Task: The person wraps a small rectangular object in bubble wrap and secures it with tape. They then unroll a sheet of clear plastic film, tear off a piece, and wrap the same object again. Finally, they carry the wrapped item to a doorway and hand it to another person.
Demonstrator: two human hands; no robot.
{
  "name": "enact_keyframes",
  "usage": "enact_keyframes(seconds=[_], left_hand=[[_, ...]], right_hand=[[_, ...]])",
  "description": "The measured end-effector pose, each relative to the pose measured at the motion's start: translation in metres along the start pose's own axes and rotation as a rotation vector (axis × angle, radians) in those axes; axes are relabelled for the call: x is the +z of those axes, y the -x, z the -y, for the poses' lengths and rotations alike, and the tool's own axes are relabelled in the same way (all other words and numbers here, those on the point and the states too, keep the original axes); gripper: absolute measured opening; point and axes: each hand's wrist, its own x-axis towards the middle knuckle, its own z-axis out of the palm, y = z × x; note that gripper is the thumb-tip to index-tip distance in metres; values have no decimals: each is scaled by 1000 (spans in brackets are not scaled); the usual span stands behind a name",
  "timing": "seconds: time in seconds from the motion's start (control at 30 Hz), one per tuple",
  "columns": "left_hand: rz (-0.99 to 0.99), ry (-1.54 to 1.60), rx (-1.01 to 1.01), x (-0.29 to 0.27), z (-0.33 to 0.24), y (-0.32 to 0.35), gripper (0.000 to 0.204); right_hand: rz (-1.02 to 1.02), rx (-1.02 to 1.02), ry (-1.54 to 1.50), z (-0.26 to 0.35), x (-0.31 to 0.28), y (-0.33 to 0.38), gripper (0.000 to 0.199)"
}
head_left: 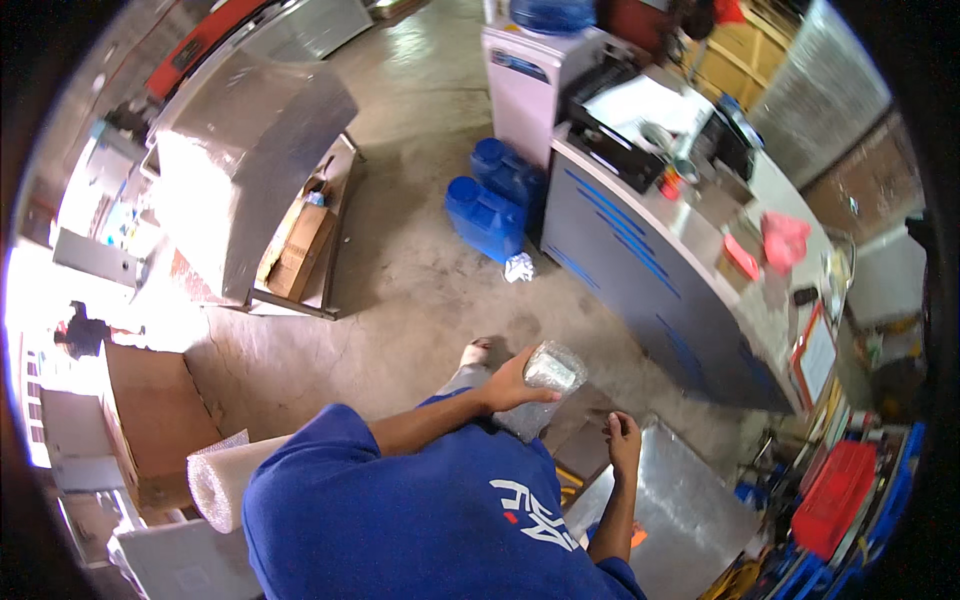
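Observation:
My left hand [518, 384] is closed around a small bundle in clear bubble wrap [556, 368], held in front of my chest. The bundle looks roughly cylindrical, and something pale shows through its layers. Below that hand, more clear wrap [524, 420] hangs down against my blue shirt. To the right and apart from the bundle, my right hand [623, 440] is raised above a shiny metal surface [690, 510]. Its fingers are curled together, and whatever they may pinch is too small to make out.
A bubble wrap roll [222, 482] lies at my left beside a cardboard box [155, 415]. Blue jerrycans [487, 215] stand by a water dispenser [525, 90]. A cluttered grey counter [640, 270] occupies the right, with a red toolbox [835, 498] nearer me. A plastic-wrapped table [240, 150] stands far left.

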Motion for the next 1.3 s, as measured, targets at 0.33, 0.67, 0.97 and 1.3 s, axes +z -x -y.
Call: enact_keyframes(seconds=[0.33, 0.67, 0.97, 1.3], left_hand=[[-400, 263, 65, -238, 17, 21, 107], [-763, 367, 324, -530, -81, -33, 77], [-829, 280, 520, -751, -218, -250, 80], [-1094, 686, 709, -953, -289, -482, 71]], right_hand=[[353, 48, 183, 119, 234, -136, 30], [527, -51, 173, 202, 438, -246, 39], [512, -87, 194, 358, 595, -435, 33], [460, -192, -37, 628, 696, -595, 31]])
